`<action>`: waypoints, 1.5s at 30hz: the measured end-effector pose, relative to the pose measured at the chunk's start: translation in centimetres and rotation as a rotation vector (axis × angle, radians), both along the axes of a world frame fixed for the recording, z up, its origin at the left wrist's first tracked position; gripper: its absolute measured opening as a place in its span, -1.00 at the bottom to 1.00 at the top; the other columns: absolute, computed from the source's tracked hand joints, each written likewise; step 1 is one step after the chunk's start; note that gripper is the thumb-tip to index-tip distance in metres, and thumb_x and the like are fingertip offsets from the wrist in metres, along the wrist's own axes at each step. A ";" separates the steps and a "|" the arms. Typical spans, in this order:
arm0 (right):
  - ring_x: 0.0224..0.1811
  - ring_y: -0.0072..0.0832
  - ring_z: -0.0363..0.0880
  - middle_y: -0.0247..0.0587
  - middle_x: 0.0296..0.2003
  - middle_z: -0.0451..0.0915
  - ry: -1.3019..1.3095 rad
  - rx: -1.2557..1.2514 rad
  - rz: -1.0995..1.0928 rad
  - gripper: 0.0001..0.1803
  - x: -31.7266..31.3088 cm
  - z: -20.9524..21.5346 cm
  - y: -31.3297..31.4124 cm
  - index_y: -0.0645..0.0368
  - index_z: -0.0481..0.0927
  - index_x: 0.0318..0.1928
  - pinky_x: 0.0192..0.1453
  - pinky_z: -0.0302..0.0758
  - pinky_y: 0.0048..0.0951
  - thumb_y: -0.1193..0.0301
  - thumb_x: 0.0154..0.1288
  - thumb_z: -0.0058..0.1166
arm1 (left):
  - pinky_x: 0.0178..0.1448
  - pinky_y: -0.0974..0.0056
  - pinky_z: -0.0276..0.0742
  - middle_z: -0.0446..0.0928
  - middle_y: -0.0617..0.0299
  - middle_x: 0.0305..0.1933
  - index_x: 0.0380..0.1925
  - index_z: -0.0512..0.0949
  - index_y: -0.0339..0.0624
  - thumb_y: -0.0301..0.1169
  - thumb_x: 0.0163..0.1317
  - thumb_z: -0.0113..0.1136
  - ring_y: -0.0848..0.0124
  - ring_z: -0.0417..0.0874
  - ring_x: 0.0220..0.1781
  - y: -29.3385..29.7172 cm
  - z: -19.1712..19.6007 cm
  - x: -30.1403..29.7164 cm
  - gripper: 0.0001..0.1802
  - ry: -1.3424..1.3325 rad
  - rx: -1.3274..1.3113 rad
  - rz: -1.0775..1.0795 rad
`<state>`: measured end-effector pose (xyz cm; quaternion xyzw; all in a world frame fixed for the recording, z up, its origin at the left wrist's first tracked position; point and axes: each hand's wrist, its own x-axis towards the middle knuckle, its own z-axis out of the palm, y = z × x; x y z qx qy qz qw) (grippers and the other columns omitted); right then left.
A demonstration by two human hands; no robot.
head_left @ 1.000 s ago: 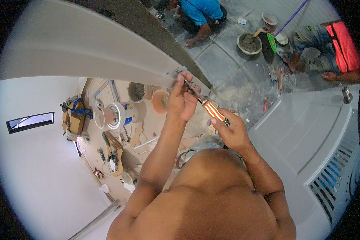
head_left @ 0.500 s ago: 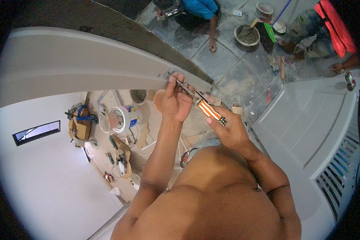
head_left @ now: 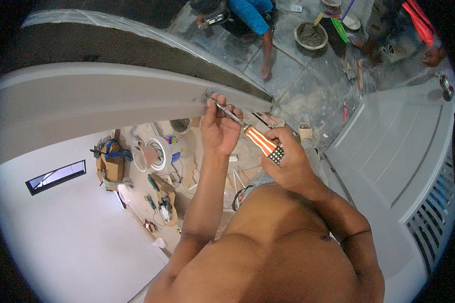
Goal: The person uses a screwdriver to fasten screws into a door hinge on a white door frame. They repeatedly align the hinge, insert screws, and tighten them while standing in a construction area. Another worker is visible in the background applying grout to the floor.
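Observation:
A screwdriver [head_left: 261, 140] with an orange-and-white striped handle and a star-patterned black end slants up and left toward the pale door frame [head_left: 111, 90]. My right hand [head_left: 294, 164] is closed round the handle's butt, thumb along its near side. Close to the tip, the fingers of my left hand [head_left: 219, 132] pinch the metal shaft and rest by the frame's face. There the tip meets a small dark-marked cut [head_left: 207, 94]; the fingers partly hide it.
A white panelled door [head_left: 389, 146] with a round knob stands at right. Beyond the frame, a co-worker's arm [head_left: 267, 55] reaches to the tiles near a mortar bowl [head_left: 311, 35]. Another person is at upper right. Buckets [head_left: 169, 149], cardboard and power tools lie on the floor at left.
My view has shifted, so the frame sits lower in it. The screwdriver handle has turned, showing more of its starred end. Both hands stay at the same spot on the frame.

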<state>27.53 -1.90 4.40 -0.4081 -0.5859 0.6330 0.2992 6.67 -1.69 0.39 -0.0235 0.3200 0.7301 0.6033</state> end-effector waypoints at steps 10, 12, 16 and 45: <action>-0.21 -0.02 0.58 0.09 -0.29 0.53 -0.039 0.040 -0.016 -0.64 0.0 0.1 -0.2 0.29 0.43 -0.08 -0.09 0.47 -0.19 0.51 0.10 0.21 | 0.23 0.10 0.45 0.56 0.07 0.13 0.14 0.47 -0.30 -0.31 0.39 0.07 0.26 0.58 0.02 -2.3 0.7 -0.5 -0.60 0.149 0.036 -0.195; -0.19 0.03 0.57 0.11 -0.28 0.53 0.037 0.079 -0.068 -0.64 -0.3 0.2 -0.2 0.28 0.42 -0.10 -0.08 0.47 -0.15 0.51 0.10 0.21 | 0.22 0.14 0.46 0.57 0.13 0.09 0.13 0.47 -0.24 -0.33 0.32 0.18 0.29 0.57 -0.02 -2.5 0.7 -0.6 -0.59 0.179 -0.014 -0.182; -0.14 0.12 0.55 0.15 -0.26 0.54 0.067 0.128 -0.112 -0.64 -0.6 0.1 -0.5 0.28 0.41 -0.11 -0.08 0.45 -0.08 0.50 0.09 0.20 | 0.16 0.15 0.51 0.60 0.20 0.03 0.09 0.51 -0.19 -0.31 0.38 0.11 0.30 0.59 -0.04 -2.1 1.3 -1.0 -0.66 0.185 0.037 -0.211; -0.58 -0.61 0.49 -0.22 -0.40 0.61 0.292 -0.769 0.023 -0.71 0.3 -0.6 0.9 0.30 0.51 -0.08 -0.54 0.40 -0.59 0.42 0.25 0.22 | 0.09 0.12 0.54 0.61 0.32 -0.18 -0.04 0.55 -0.05 -0.26 0.38 0.15 0.37 0.64 -0.13 -0.3 0.5 -0.2 -0.78 -0.027 0.092 -0.100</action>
